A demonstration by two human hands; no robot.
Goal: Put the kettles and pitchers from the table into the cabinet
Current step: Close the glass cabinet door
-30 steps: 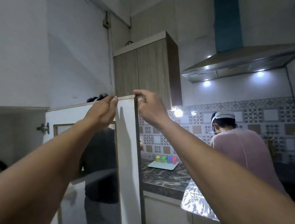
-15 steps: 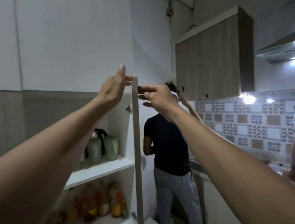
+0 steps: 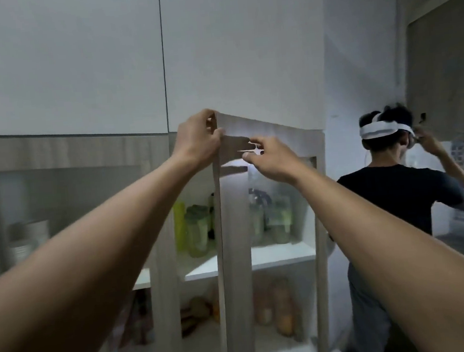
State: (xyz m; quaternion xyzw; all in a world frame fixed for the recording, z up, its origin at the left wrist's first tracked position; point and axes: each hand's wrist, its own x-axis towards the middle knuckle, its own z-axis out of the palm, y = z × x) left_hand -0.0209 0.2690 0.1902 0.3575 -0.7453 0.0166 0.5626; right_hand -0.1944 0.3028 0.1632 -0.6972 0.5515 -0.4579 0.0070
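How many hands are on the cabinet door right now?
2. The left hand grips the top corner of the cabinet door; the right hand touches the top rail just beside it, grip unclear. The other person, at right, stands clear of it.

I can't read any writing, number or brand from here. The green bottles [image 3: 195, 229] on the upper shelf [image 3: 202, 271] of the cabinet [image 3: 68, 148] are too blurred for me to make out any label. The jars [image 3: 281, 309] on the shelf below, seen through the glass, are just as blurred.
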